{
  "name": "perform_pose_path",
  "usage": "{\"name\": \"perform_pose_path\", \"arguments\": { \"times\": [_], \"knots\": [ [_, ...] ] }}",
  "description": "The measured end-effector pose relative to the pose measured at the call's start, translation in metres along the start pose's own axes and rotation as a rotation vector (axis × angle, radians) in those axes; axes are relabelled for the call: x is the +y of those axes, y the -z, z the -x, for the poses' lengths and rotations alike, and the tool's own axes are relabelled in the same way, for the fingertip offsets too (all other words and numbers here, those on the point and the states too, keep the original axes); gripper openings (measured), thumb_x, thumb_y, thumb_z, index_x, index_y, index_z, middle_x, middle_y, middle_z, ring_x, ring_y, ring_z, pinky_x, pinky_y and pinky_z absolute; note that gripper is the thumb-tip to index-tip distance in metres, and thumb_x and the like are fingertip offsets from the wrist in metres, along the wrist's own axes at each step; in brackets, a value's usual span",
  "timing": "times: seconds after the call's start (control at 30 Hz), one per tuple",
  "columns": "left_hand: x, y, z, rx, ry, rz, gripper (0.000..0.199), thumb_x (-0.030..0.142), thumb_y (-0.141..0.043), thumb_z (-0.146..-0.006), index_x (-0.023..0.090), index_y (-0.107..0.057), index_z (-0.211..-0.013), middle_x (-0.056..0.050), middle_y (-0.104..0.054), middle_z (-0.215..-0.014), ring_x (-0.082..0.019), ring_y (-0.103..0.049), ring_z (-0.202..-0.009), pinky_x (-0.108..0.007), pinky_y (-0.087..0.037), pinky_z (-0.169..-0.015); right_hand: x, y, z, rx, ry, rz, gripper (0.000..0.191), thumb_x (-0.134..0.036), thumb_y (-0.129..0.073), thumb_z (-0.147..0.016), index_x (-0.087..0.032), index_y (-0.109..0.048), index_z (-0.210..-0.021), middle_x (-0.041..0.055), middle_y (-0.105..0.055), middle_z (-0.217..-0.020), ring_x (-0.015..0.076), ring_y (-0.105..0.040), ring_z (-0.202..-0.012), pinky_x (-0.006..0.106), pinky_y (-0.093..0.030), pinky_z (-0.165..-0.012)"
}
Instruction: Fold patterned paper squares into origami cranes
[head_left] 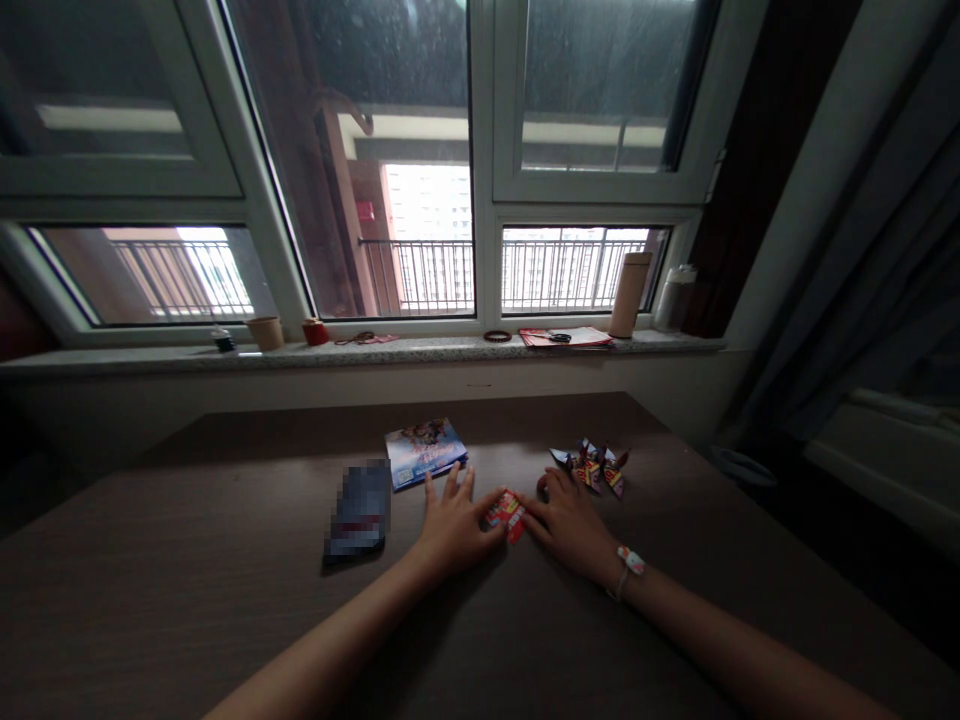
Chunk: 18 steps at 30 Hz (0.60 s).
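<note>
A small folded red paper (508, 514) with printed patterns lies on the brown table, between my two hands. My left hand (452, 528) has its thumb and index finger on the paper's left side, while its other fingers are spread toward a blue printed booklet (426, 452). From the right, my right hand (574, 527) holds the paper's edge with its thumb and index finger, the other fingers bent. Just beyond the right hand sit several folded, pointed paper pieces (592, 467) in dark, red and yellow. Fingertips partly cover the red paper.
A blurred dark blue item (358, 512) lies left of my left hand. On the windowsill (435, 348) stand a brown cup (265, 333), a red spool (315, 331), scissors (559, 338) on red papers, a tall beige bottle (630, 293) and a greyish bottle (675, 298).
</note>
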<state>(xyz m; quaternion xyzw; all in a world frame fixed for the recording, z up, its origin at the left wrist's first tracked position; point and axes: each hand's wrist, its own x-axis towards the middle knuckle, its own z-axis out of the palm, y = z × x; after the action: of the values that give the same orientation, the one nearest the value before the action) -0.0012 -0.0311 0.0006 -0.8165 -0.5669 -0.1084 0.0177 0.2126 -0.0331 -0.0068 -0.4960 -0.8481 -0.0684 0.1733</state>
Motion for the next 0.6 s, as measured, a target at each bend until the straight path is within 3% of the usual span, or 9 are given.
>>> {"name": "perform_pose_path", "arguments": {
  "times": [0.17, 0.4, 0.6],
  "knots": [
    [0.001, 0.001, 0.000, -0.024, 0.017, 0.006, 0.056, 0.068, -0.043, -0.085, 0.049, -0.046, -0.137, -0.004, -0.036, -0.154, -0.040, -0.016, -0.145, -0.071, 0.005, -0.109, 0.008, 0.006, 0.004, 0.017, 0.012, 0.025, 0.035, -0.047, -0.046, -0.095, -0.037, -0.062, -0.125, 0.0105, -0.056, -0.114, 0.0303, -0.039, -0.126, 0.048, -0.028, -0.105],
    [0.000, 0.001, -0.001, -0.045, 0.022, 0.029, 0.056, 0.069, -0.044, -0.085, 0.049, -0.045, -0.137, -0.004, -0.035, -0.155, -0.039, -0.014, -0.146, -0.071, 0.006, -0.109, 0.009, 0.020, 0.005, 0.020, 0.076, 0.035, 0.029, -0.046, -0.052, -0.093, -0.033, -0.070, -0.112, 0.0087, -0.056, -0.098, 0.0252, -0.049, -0.101, 0.039, -0.037, -0.090],
    [-0.001, -0.001, 0.000, -0.028, 0.015, 0.043, 0.055, 0.068, -0.043, -0.085, 0.048, -0.046, -0.137, -0.006, -0.034, -0.155, -0.040, -0.015, -0.146, -0.071, 0.006, -0.108, 0.011, 0.021, 0.008, 0.028, 0.110, -0.009, 0.026, -0.044, -0.055, -0.091, -0.030, -0.074, -0.104, 0.0080, -0.056, -0.097, 0.0247, -0.051, -0.101, 0.039, -0.040, -0.090]
  ]
}}
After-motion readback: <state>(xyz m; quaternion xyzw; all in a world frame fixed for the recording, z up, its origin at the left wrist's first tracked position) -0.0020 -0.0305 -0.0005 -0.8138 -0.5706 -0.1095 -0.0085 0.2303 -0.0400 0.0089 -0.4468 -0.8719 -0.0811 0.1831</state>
